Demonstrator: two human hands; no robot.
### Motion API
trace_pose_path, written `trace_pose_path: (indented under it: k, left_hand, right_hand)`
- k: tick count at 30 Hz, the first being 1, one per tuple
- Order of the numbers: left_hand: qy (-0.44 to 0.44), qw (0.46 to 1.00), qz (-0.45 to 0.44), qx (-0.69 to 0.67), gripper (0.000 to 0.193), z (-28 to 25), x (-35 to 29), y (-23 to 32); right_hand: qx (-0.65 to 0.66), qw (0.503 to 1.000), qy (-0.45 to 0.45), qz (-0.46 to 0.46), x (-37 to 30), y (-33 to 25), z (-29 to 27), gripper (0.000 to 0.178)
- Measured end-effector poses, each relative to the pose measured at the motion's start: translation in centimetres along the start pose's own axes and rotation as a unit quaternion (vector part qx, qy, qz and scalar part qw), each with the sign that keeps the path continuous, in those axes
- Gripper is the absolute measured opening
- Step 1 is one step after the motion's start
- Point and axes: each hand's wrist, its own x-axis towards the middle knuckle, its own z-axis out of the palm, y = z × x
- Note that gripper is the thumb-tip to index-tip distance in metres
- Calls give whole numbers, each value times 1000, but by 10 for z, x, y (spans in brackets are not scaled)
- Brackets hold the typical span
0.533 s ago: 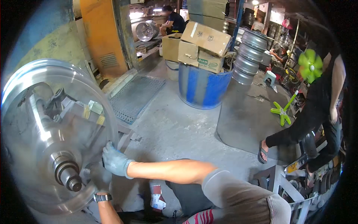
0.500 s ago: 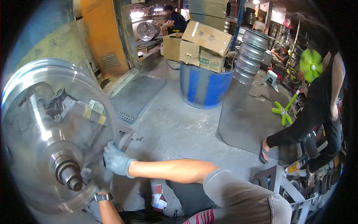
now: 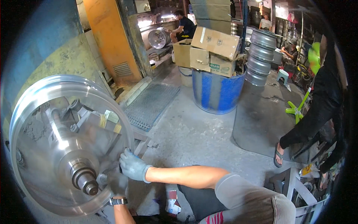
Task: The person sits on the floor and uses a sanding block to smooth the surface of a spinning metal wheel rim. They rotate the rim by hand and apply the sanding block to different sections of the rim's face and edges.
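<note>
Change: since half a second ago the right hand (image 3: 133, 167) has barely shifted; it stays pressed at the lower right edge of the wheel rim (image 3: 71, 143), which is still motion-blurred.
Head view, thing: polished metal wheel rim mounted on a spindle (image 3: 85, 179) at the left, above the concrete floor (image 3: 194, 130); its face blurs as if turning.
Handling: likely heavy, stiff, smooth and slippery; I judge the outer lip the place to hold, away from the spindle.
Right hand: gloved, fingers curled against the lip, forearm stretched leftward.
Left hand: (image 3: 116, 183) gloved, wristwatch (image 3: 118, 201) below, raised behind the blurred edge; cannot tell whether it grips.
Nearby: blue drum (image 3: 216, 93); person in black (image 3: 317, 112) standing right.
</note>
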Motion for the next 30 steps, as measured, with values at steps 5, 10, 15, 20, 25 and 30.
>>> trace_pose_path:
  k: [5,10,15,20,25,30]
  left_hand:
    - [21,999,4,33,32,48,-9,-52]
    - [-27,999,-2,-23,25,-1,3,4]
    - [-7,999,-39,28,21,-16,-1,13]
    - [19,999,4,33,17,17,-6,-34]
    - [88,992,74,60,12,24,-1,-16]
    - [26,999,22,-9,18,5,0,-18]
  right_hand:
    - [-7,1000,18,-4,7,-5,-10,24]
    - [-21,1000,2,11,1,-2,1,24]
    - [-8,1000,-4,10,5,-7,-6,24]
    - [-4,1000,-1,6,9,-11,-7,24]
    - [-7,1000,5,14,2,-7,1,24]
    - [-18,1000,-22,5,5,-12,-8,24]
